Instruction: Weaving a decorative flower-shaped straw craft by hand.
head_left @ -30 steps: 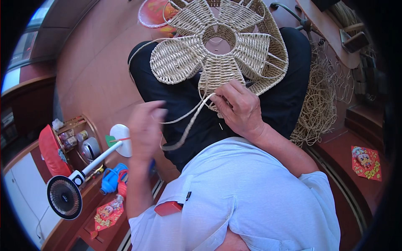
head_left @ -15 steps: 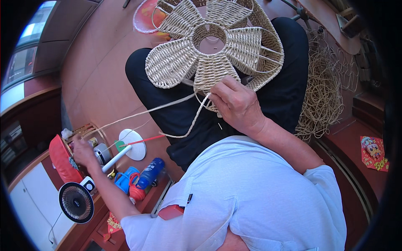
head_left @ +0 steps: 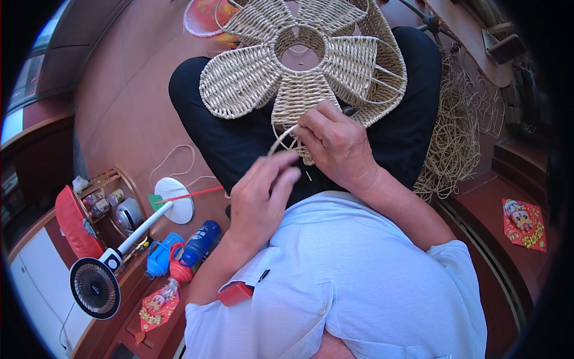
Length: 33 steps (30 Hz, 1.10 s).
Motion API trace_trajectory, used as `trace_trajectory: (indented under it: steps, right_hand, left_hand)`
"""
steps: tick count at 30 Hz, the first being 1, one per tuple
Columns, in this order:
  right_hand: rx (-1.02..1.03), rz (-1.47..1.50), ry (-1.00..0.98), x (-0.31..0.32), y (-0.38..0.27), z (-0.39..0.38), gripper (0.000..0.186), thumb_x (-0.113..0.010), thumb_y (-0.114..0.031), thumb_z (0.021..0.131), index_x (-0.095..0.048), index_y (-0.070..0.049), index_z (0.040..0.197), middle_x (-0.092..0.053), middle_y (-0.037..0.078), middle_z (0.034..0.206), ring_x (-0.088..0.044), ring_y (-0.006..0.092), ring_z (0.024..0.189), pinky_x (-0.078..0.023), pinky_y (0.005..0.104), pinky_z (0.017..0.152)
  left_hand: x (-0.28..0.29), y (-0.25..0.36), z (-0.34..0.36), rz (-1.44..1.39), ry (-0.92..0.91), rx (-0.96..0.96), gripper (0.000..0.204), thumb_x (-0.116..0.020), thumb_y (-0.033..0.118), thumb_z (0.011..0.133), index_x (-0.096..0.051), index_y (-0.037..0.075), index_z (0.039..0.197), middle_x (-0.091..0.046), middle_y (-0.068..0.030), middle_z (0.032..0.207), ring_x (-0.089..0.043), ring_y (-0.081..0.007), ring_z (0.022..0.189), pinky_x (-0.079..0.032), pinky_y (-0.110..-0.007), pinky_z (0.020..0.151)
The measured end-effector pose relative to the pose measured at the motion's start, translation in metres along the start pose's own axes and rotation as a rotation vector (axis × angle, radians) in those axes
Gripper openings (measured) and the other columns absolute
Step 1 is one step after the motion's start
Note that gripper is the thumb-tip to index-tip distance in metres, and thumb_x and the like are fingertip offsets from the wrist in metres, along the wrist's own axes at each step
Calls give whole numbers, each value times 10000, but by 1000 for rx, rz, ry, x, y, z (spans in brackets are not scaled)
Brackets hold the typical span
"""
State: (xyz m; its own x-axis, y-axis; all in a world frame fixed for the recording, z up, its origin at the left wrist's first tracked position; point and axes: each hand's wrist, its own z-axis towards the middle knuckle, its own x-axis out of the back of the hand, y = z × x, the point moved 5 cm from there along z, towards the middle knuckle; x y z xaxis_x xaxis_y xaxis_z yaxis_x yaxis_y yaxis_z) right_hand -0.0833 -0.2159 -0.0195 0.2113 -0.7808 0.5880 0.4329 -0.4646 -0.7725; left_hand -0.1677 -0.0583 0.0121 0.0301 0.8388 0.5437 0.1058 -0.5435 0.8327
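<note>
A flower-shaped basket woven from pale straw rope [head_left: 239,81] rests across my lap, with a round hole at its centre and several petals around it. My right hand [head_left: 338,143] is closed at the lower end of the nearest petal, pinching a straw cord [head_left: 278,141] against the bare frame there. Just left of it is my left hand [head_left: 263,194], its fingers smeared by motion beside the same cord; whether they grip it is unclear. On the right, curved bare rods show at the basket's unfilled edge.
A heap of loose straw cord [head_left: 451,137] lies on the floor at right. To the left are a fan [head_left: 95,287], a blue bottle [head_left: 201,242], a light-blue container [head_left: 162,254], a red pouch [head_left: 75,221] and a white round base [head_left: 175,200]. A pink basin [head_left: 206,17] stands far off.
My left hand has come from far left, where it stretched the cord out, back beside my right hand. The cord now falls in a loose loop on the floor. My right hand keeps its place.
</note>
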Motion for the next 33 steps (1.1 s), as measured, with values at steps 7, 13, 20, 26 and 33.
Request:
trace_trajectory:
  steps: [7,13,20,26,33]
  right_hand:
    - [-30,-5,-10,-1,3,1,115,-775,-112,958,-676,-53,957,-614,105,904,-699,334,791,-576,435,667]
    - [-13,-80,-16,-4,4,2,144,-804,-145,928,-684,-70,954,-621,81,873,-703,297,737,-586,412,635]
    - [16,-73,-44,6,0,-7,133,-788,-152,955,-696,-67,1000,-648,80,892,-717,296,755,-595,410,636]
    - [-122,-194,-208,6,-11,-20,247,-744,-99,998,-721,-11,1228,-781,165,983,-782,340,813,-624,419,688]
    - [-189,-381,-462,-1,-15,-10,220,-658,-123,1040,-684,2,1219,-764,197,884,-770,370,753,-610,452,642]
  left_hand:
    - [-22,-32,21,56,189,-101,134,-790,9,975,-771,22,1107,-771,-97,953,-726,-149,800,-576,-289,732]
    - [-33,-43,20,40,204,72,102,-776,13,989,-752,21,1088,-758,-87,912,-717,-157,756,-567,-303,693]
    - [-33,-31,11,150,101,-98,135,-670,81,1079,-720,28,1193,-704,-112,795,-705,-200,663,-552,-356,643]
    - [-30,-33,24,-194,-279,301,261,-483,190,1168,-641,10,1273,-680,-90,735,-649,-154,601,-530,-329,604]
    - [-34,-33,22,-303,-365,373,248,-435,194,1170,-588,20,1258,-652,-70,710,-599,-132,556,-510,-324,583]
